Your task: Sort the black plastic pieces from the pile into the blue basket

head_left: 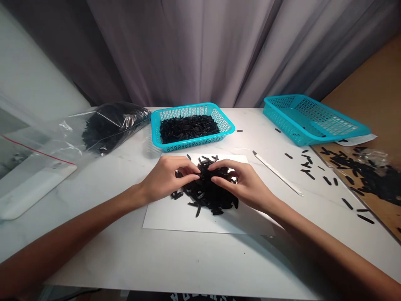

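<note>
A loose pile of small, flat, elongated black pieces (216,196) lies on a white sheet (166,217) in front of me. My left hand (171,177) comes over the pile from the left, its thumb and fingertips brought together in a pinch. Facing it, my right hand (242,179) curls in from the right, its thumb and index finger bent toward each other with a narrow dark gap. Both sets of fingertips nearly meet above the pile. Whatever they grip cannot be told apart from the black pieces behind.
Behind the sheet stands a turquoise basket (166,146) filled with black pieces. A clear zip bag (115,125) of them lies left. At right are another turquoise basket (282,121), a white pencil-like stick (277,172), scattered pieces (347,204) and a brown board (397,217).
</note>
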The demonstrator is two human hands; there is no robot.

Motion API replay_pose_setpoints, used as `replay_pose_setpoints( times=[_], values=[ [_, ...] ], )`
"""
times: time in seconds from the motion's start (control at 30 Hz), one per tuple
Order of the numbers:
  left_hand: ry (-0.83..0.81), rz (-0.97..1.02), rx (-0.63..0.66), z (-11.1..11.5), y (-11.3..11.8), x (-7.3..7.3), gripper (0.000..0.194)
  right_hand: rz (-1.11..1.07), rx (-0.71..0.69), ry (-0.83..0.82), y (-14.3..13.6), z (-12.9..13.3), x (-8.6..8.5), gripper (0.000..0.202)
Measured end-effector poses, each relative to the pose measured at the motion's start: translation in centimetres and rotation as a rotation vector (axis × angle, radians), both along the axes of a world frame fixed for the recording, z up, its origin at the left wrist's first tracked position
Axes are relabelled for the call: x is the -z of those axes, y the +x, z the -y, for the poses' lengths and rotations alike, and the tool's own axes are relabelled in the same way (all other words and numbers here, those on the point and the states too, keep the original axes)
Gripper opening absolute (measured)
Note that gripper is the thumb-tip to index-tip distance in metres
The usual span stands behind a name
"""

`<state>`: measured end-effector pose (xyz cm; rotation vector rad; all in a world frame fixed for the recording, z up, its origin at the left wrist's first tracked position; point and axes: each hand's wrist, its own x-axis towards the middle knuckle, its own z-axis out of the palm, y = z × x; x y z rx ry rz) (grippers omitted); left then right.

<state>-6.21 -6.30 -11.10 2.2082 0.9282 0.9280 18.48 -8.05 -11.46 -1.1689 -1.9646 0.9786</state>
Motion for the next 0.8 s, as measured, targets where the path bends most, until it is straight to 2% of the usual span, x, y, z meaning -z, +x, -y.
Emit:
replay_pose_setpoints(
  times=[0.13,0.27,0.53,0.67,0.8],
  values=[
    [0.02,0.097,-0.028,0.8,0.5,-0.8,0.004,-0.014,-0.069,0.1,-0.5,0.7,-0.8,0.023],
    [0.071,0.117,-0.019,1.7,0.9,-1.2,0.006,-0.198,-0.018,-0.014,-1.4,1.7,-1.1,0.012],
    [0.243,0.156,-0.04,2.0,0.9,-1.5,0.008,-0.422,0.094,-0.283,-1.9,2.2,-1.6,0.016],
    [0.316,0.155,-0.055,2.0,0.9,-1.5,0.007,-0.462,0.078,-0.332,-1.8,2.3,-1.9,0.023],
    [0.319,0.158,-0.059,2.0,0.9,-1.6,0.005,-0.476,0.087,-0.337,-1.8,2.5,-2.2,0.025]
  ],
)
